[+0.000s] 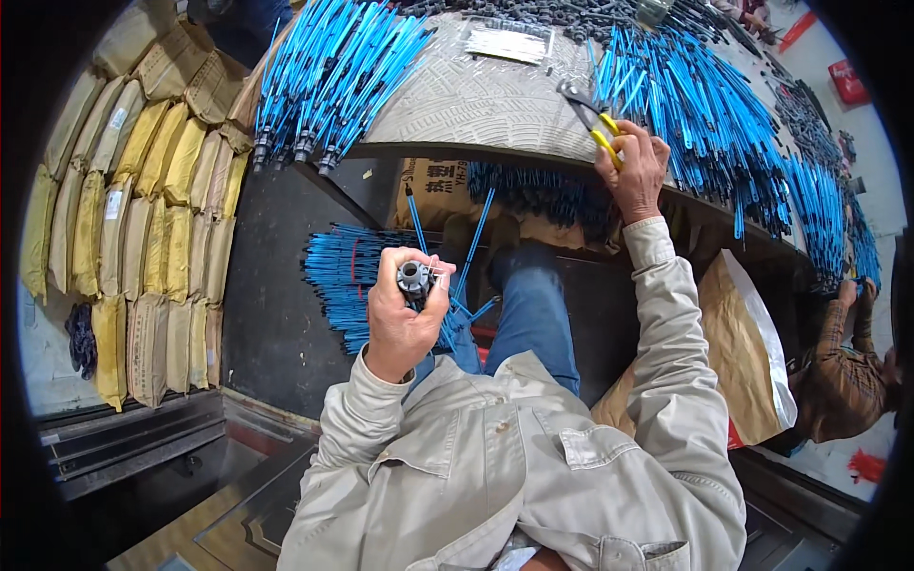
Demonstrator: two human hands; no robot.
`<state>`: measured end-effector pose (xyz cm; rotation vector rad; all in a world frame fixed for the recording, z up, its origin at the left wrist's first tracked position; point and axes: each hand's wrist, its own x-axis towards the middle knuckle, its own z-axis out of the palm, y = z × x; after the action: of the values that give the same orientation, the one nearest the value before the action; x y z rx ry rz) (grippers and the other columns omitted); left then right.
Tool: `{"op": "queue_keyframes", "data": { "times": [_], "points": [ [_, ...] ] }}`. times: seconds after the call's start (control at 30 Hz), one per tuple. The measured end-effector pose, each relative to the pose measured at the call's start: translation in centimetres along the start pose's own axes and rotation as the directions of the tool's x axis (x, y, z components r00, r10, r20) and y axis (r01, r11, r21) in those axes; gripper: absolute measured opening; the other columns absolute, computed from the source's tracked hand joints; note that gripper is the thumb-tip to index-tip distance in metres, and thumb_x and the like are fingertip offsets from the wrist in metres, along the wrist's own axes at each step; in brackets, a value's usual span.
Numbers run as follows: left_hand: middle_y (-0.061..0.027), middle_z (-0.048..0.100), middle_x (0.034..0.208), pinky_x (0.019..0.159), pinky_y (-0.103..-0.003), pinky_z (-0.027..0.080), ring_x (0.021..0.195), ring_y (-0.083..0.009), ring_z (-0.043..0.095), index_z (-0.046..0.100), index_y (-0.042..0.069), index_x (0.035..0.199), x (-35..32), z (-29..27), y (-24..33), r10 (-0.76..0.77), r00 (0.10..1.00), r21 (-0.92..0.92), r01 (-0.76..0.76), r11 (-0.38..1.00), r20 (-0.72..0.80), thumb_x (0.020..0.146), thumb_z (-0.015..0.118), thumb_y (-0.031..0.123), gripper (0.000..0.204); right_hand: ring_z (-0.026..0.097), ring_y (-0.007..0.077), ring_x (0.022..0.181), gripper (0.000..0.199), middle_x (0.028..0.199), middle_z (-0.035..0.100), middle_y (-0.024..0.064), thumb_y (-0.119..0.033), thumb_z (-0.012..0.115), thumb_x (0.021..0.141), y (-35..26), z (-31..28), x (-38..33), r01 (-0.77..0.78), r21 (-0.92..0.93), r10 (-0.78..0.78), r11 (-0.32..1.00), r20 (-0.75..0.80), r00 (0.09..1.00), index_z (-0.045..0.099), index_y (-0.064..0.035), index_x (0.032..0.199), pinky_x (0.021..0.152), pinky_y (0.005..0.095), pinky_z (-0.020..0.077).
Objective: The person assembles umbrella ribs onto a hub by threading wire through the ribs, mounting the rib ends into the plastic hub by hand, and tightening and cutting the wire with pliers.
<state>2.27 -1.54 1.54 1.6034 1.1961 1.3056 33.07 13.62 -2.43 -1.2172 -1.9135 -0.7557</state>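
My left hand [405,328] is closed round a grey tubular fitting [413,273] with a round hollow end facing up. Thin blue rods with dark tips [473,243] fan out around and below that hand; how they join the fitting is hidden. A thin pale strip shows by the fingertips, too small to make out. At the table's front edge, my right hand [632,171] grips yellow-handled pliers [607,133]. Their metal jaws point up and left over the tabletop, beside the right-hand pile of blue rods [695,114].
Another pile of blue rods [333,76] hangs over the left of the table [457,105]. A bundle of white strips [506,42] lies at the back. More blue rods [343,276] sit low near my legs. Stacked sacks [143,209] stand left; a co-worker [847,366] works at far right.
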Motion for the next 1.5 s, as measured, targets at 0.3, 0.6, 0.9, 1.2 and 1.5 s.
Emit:
{"op": "queue_keyframes", "data": {
  "times": [0.3,0.6,0.9,1.2,1.5],
  "points": [
    [-0.0099,0.062,0.086,0.083,-0.031,0.047,0.084,-0.0156,0.062,0.044,0.003,0.094,0.2,0.4,-0.1,-0.019,0.999,0.016,0.02,1.0,-0.03,0.082,0.058,-0.002,0.019,0.059,0.0203,0.073,0.02,0.093,0.06,0.0068,-0.026,0.061,0.084,-1.3,-0.9,0.6,-0.416,0.523,0.306,0.744,0.286,0.908,0.056,-0.0067,0.087,0.065,0.0266,0.0446],
    [-0.0088,0.059,0.085,0.079,-0.028,0.048,0.084,-0.0154,0.062,0.044,0.002,0.095,-0.2,0.2,-0.6,0.022,0.999,0.028,-0.023,0.999,0.042,0.079,0.058,-0.007,0.023,0.056,0.0175,0.097,0.026,0.111,0.056,0.0053,-0.016,0.055,0.088,-11.6,-9.6,-0.2,0.008,0.41,-0.18,0.912,0.385,0.905,0.059,-0.0123,0.114,0.088,0.0339,0.0401],
    [-0.0101,0.056,0.079,0.058,-0.028,0.046,0.064,-0.0198,0.06,0.047,0.002,0.094,-1.0,-0.9,0.2,0.185,0.981,0.055,-0.188,0.981,0.062,0.071,0.063,-0.005,0.03,0.044,0.01,0.116,0.034,0.125,0.044,-0.0083,-0.026,0.058,0.087,-11.4,-8.8,2.5,0.439,-0.159,-0.447,0.884,-0.018,0.894,0.056,-0.0313,0.12,0.107,0.0431,0.0181],
    [-0.0107,0.055,0.079,0.058,-0.028,0.046,0.065,-0.0215,0.06,0.046,0.002,0.095,-1.4,-1.4,0.1,0.219,0.975,0.079,-0.22,0.972,0.023,0.067,0.064,-0.004,0.033,0.044,0.0076,0.113,0.033,0.119,0.044,-0.0104,-0.037,0.062,0.083,-12.7,-7.7,1.9,0.414,-0.219,-0.451,0.884,-0.156,0.879,0.057,-0.0381,0.116,0.109,0.0472,0.0142],
    [-0.0097,0.054,0.078,0.059,-0.028,0.046,0.065,-0.0204,0.06,0.046,0.002,0.095,-2.0,-1.8,0.1,0.229,0.973,0.101,-0.227,0.969,-0.01,0.067,0.064,-0.004,0.033,0.05,0.0119,0.089,0.035,0.105,0.047,-0.0033,-0.025,0.072,0.073,-13.7,-9.6,1.8,0.441,0.023,-0.441,0.897,0.036,0.897,0.064,-0.0214,0.107,0.084,0.0366,0.0386]
  ]
}}
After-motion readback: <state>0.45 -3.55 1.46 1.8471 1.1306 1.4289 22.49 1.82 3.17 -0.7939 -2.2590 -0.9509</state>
